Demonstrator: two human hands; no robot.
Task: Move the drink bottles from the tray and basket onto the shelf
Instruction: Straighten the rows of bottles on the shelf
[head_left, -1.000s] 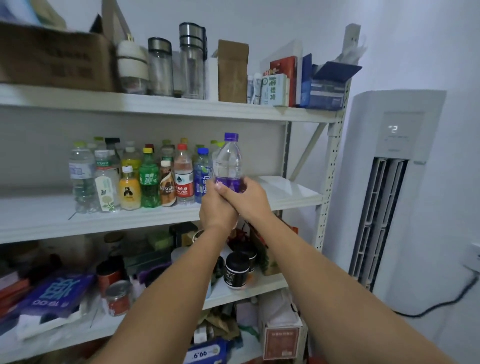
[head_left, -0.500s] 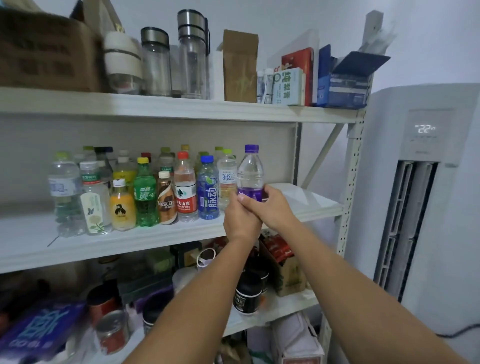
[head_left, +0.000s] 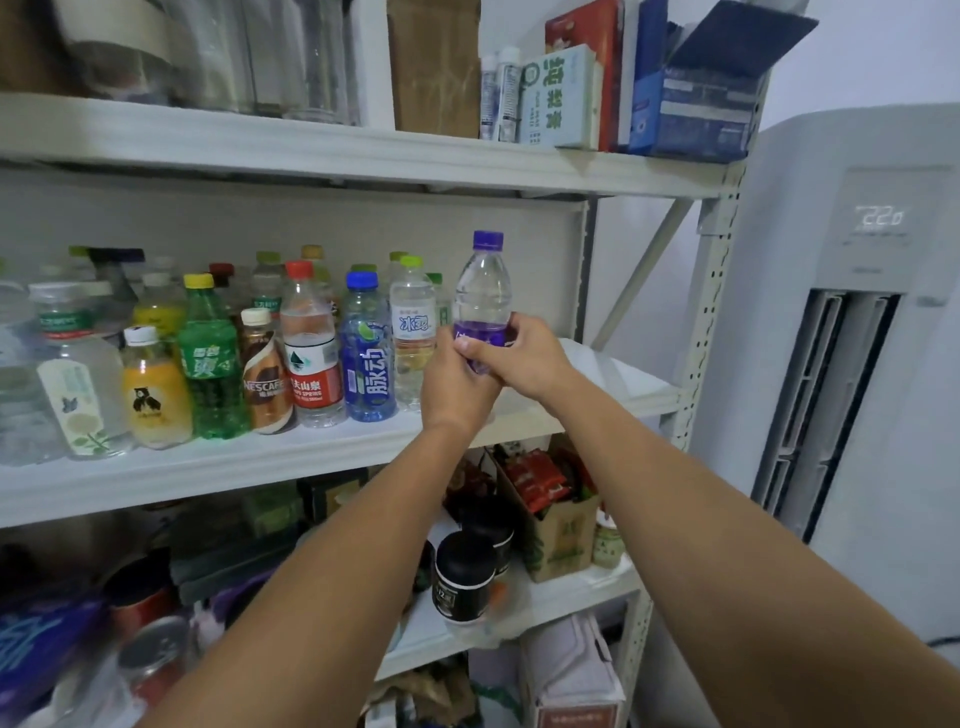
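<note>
While both hands grip its lower half, the purple-capped bottle (head_left: 482, 296) stands upright above the middle shelf (head_left: 311, 457), near its front edge and at the right end of the bottle row. The left hand (head_left: 457, 387) shows its back, its fingers wrapped round the bottle's base from the left. The right hand (head_left: 524, 356) lays its thumb across the purple label and curls its fingers behind. The hands hide the base, so I cannot tell whether it touches the shelf. Both forearms rise from the bottom edge and meet at the bottle.

Just left stands a clear bottle (head_left: 413, 332) with a green cap, close against the left hand. Next come a blue bottle (head_left: 366, 364), a red-capped water (head_left: 309, 364), a Nescafé bottle (head_left: 265, 384), a green bottle (head_left: 210, 374) and an orange bottle (head_left: 153, 395) along the front edge, with more crowded behind. A white sheet (head_left: 613, 369) lies at the shelf's right end. On the lower shelf sit a black jar (head_left: 462, 577) and a carton (head_left: 561, 535). An air conditioner (head_left: 857, 364) stands beyond the right post.
</note>
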